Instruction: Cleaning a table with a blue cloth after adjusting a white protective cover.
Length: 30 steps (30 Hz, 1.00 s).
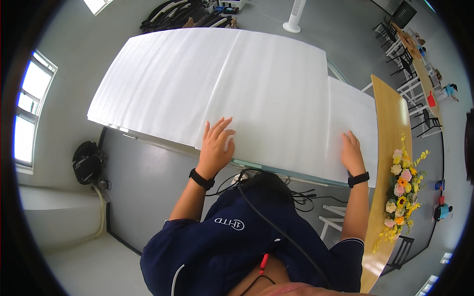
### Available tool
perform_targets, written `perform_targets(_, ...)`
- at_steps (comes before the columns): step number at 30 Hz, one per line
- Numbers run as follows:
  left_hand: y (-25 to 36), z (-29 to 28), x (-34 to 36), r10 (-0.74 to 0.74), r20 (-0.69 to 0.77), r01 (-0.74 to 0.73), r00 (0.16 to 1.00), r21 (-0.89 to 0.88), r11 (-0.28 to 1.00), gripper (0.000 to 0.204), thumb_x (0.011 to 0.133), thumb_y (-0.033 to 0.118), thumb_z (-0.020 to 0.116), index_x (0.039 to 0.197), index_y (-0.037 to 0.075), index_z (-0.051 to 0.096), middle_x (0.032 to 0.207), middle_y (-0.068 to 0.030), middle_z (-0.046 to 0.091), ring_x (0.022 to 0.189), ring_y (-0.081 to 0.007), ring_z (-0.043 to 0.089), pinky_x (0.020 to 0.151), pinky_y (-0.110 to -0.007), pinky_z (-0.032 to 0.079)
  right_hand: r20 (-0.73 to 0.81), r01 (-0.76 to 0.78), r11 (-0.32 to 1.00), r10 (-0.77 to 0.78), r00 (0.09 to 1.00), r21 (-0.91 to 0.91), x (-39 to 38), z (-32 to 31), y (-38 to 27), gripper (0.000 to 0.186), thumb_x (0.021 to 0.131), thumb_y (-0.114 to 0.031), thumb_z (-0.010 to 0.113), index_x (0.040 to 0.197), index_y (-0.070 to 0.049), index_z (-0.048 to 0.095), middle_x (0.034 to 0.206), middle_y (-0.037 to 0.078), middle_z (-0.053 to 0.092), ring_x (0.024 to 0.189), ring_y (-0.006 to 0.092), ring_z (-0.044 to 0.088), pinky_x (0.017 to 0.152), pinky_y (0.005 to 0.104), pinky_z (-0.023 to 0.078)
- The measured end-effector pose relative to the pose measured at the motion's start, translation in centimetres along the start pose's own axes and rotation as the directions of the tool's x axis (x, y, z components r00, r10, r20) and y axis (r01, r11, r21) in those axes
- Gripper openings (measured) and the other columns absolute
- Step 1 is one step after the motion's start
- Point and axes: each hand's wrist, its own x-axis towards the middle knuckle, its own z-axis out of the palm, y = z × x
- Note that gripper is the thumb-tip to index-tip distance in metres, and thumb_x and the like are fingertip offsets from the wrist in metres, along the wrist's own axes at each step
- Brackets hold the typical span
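Sheeting (276, 93) lies under an empty, half-curled left hand (216, 148) and an empty, flattened right hand (351, 154), probably steadying it.

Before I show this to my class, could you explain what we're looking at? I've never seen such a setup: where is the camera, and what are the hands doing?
There is no robot here. A wide fisheye camera on the person's head looks down, so straight edges bend. The bare left hand and right hand belong to the wearer, each with a dark wristband on the wrist. White sheeting, with visible seams or edges, covers most of a table. Both hands are over it, fingers extended or loosely bent; neither appears to hold an object. To the right, flowers lie along a wooden tabletop.
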Motion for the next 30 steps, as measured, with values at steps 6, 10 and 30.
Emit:
perform_targets(6,-2.5,-2.0,-1.7,-0.127,-0.076,0.141,0.989,0.217,0.966,0.029,0.079,0.009,0.057,0.108,0.009,0.057,0.13,-0.0055,0.05,0.126,-0.0269,0.04,0.107,-0.053,0.019,0.111,0.049,0.996,-0.058,0.992,0.078,-1.2,-1.7,0.5,0.039,0.087,-0.004,0.045,0.125,0.003,0.046,0.137,0.021,0.037,0.125,0.0351,0.037,0.103,0.0398,0.035)
perform_targets(10,-3.2,-2.3,-2.3,-0.242,-0.074,0.253,0.967,0.287,0.924,0.03,0.081,0.016,0.057,0.11,0.007,0.057,0.126,-0.0051,0.052,0.124,-0.0277,0.042,0.105,-0.057,0.019,-0.037,0.123,0.984,-0.12,0.992,0.127,-4.0,-2.6,-0.5,0.036,0.088,-0.009,0.05,0.121,0.004,0.05,0.136,0.02,0.04,0.123,0.0348,0.04,0.101,0.0396,0.036)
perform_targets(30,-0.5,0.8,-1.4,-0.279,-0.103,0.29,0.955,0.537,0.792,0.035,0.084,0.02,0.053,0.111,-0.003,0.055,0.127,-0.0144,0.048,0.125,-0.0354,0.036,0.103,-0.057,0.024,-0.406,0.573,0.661,-0.41,0.817,0.484,-14.8,2.8,-6.6,0.023,0.076,-0.004,0.062,0.099,-0.006,0.062,0.106,0.007,0.062,0.1,0.0265,0.058,0.084,0.0383,0.045)
